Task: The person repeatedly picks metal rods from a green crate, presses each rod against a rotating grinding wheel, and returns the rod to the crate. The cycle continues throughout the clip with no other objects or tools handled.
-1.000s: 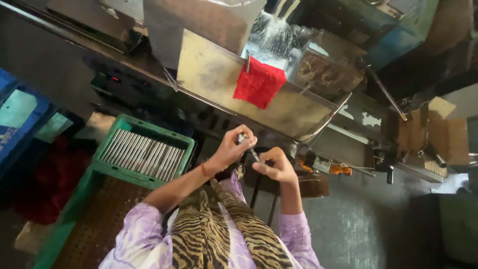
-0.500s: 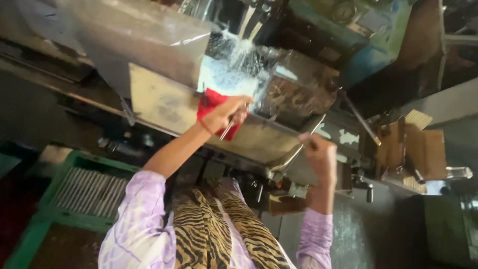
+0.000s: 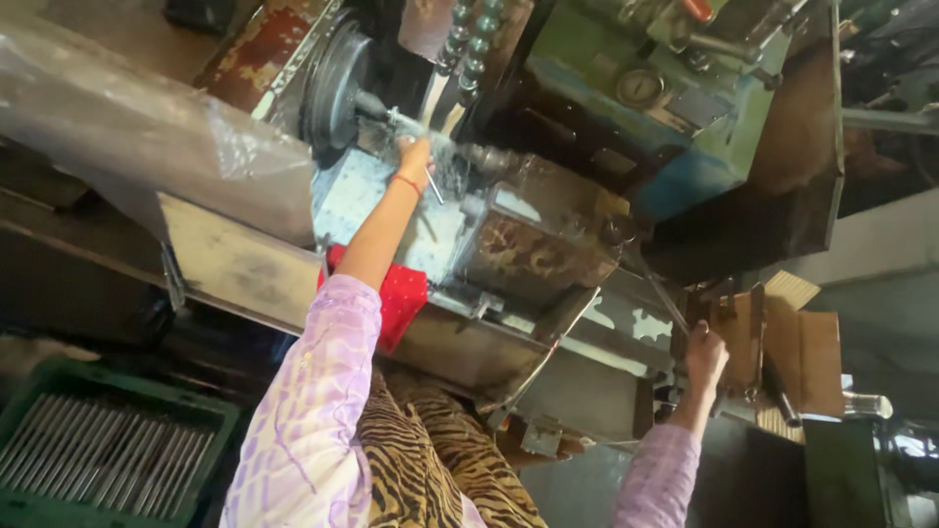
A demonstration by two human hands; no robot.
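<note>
Gripping a thin metal rod point(image 3: 433, 186) up by the wet machine chuck point(image 3: 337, 88), my left hand point(image 3: 415, 154) is half hidden by spray; my right hand point(image 3: 704, 357) is closed around a lever point(image 3: 665, 298), arm stretched out.

Crate of rods point(image 3: 98, 455) left below machine point(image 3: 587, 147), cloth point(image 3: 396, 298) on tray rim

Chuck point(image 3: 337, 83) crowds left hand point(image 3: 415, 154); plastic guard point(image 3: 147, 137) blocks left approach.
</note>
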